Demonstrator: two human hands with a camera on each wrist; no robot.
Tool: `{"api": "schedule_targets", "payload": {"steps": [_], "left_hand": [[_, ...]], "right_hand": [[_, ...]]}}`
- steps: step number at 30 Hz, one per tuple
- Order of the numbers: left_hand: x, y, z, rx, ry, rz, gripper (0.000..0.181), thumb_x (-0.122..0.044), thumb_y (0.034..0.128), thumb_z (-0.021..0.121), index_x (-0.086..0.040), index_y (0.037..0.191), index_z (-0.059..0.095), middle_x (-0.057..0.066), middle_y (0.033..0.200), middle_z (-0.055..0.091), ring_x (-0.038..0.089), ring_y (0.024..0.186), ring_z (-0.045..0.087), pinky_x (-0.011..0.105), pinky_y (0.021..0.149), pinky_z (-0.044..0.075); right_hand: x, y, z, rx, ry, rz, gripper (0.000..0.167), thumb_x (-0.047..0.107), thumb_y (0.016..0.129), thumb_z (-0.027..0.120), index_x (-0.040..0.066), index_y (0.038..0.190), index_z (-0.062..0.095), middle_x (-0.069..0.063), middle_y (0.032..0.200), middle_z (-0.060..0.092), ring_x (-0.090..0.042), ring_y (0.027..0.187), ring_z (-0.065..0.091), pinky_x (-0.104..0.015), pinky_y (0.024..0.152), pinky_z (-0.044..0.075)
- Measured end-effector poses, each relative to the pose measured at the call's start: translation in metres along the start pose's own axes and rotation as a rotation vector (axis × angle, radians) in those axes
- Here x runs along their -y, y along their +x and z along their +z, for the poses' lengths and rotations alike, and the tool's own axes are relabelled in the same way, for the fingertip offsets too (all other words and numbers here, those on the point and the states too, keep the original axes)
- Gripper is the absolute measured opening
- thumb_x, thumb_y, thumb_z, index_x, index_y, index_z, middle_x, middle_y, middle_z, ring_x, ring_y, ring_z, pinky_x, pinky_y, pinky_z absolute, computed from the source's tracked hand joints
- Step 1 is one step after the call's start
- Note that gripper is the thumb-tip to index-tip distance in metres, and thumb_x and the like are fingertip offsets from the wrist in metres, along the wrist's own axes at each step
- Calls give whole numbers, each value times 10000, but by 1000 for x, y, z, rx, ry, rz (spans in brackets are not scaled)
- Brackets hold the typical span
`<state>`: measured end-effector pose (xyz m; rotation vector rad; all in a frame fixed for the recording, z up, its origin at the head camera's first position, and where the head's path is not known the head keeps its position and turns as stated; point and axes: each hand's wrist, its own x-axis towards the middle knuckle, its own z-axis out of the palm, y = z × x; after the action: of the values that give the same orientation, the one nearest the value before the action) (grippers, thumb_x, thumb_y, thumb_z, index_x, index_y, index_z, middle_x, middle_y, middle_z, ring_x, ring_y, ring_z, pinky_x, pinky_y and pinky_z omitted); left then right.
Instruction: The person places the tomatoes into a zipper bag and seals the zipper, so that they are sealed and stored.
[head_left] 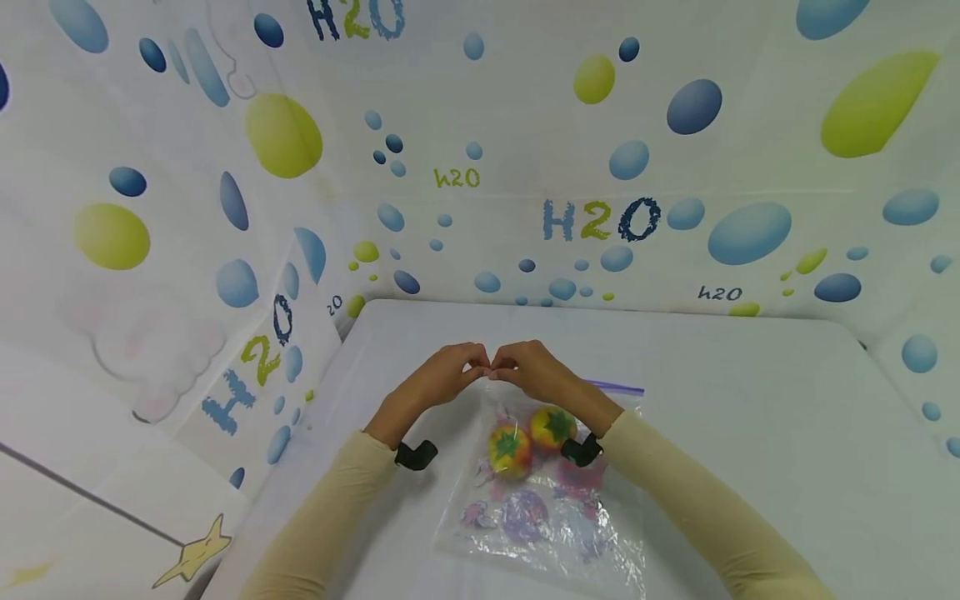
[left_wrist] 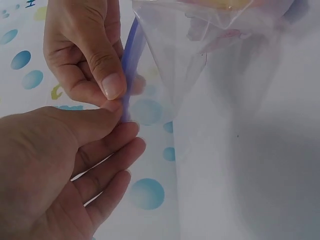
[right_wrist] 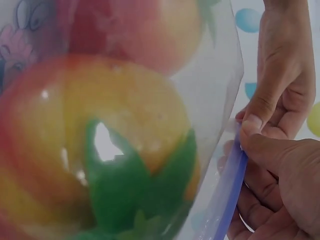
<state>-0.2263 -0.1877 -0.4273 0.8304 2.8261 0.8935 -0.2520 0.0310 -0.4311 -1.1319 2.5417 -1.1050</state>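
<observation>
A clear zip bag [head_left: 540, 533] with a purple zip strip [right_wrist: 235, 185] lies on the table, its top edge lifted. Inside it are two yellow-red toy fruits with green leaves, the left toy fruit [head_left: 509, 452] and the right toy fruit [head_left: 552, 427]. My left hand [head_left: 452, 372] pinches the zip's left corner between thumb and forefinger; its other fingers spread loosely in the left wrist view. Right beside it, my right hand [head_left: 532, 370] pinches the same strip, the thumbs almost touching. In the head view my right forearm covers part of the bag's top.
A white table [head_left: 750, 433] spreads around the bag. Behind and to the left stand white walls [head_left: 517, 150] printed with blue and green drops and H2O lettering. Each wrist carries a black band mount, the left mount [head_left: 417, 455] and the right mount [head_left: 582, 451].
</observation>
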Motion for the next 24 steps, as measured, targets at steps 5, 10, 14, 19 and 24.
{"api": "schedule_targets", "payload": {"steps": [5, 10, 14, 19, 24], "left_hand": [[-1, 0, 2, -30, 17, 20, 64, -158, 1035, 676, -101, 1017, 698, 23, 1028, 742, 226, 1032, 715, 451, 959, 563], [1, -2, 2, -59, 19, 58, 58, -147, 1040, 674, -103, 1037, 712, 20, 1038, 751, 224, 1044, 725, 470, 959, 567], [1, -4, 1, -72, 19, 78, 45, -126, 1040, 672, -104, 1035, 712, 36, 1027, 744, 234, 1026, 720, 491, 942, 569], [2, -6, -2, -78, 28, 90, 49, -129, 1042, 669, -95, 1033, 702, 49, 1029, 741, 257, 1039, 724, 509, 942, 569], [6, -7, -4, -89, 34, 67, 51, -139, 1037, 678, -98, 1035, 708, 41, 1032, 748, 246, 1053, 725, 471, 962, 567]], "right_hand": [[-1, -1, -2, 1, 5, -13, 84, 167, 1019, 707, 99, 1022, 755, -88, 998, 797, -128, 873, 667, -330, 840, 553], [-2, -1, -5, 17, -5, -30, 71, 169, 1022, 708, 108, 1027, 744, -81, 997, 796, -135, 892, 682, -360, 880, 570], [-5, -2, -8, 27, -21, -40, 67, 170, 1019, 717, 107, 1021, 741, -85, 984, 798, -138, 884, 698, -366, 875, 583], [-11, -6, -12, 37, -24, -33, 75, 182, 1020, 721, 110, 1012, 741, -99, 980, 796, -134, 870, 703, -370, 860, 586], [-16, -14, -19, 44, -17, -1, 64, 182, 1014, 728, 121, 999, 742, -102, 981, 790, -132, 889, 702, -419, 916, 584]]}}
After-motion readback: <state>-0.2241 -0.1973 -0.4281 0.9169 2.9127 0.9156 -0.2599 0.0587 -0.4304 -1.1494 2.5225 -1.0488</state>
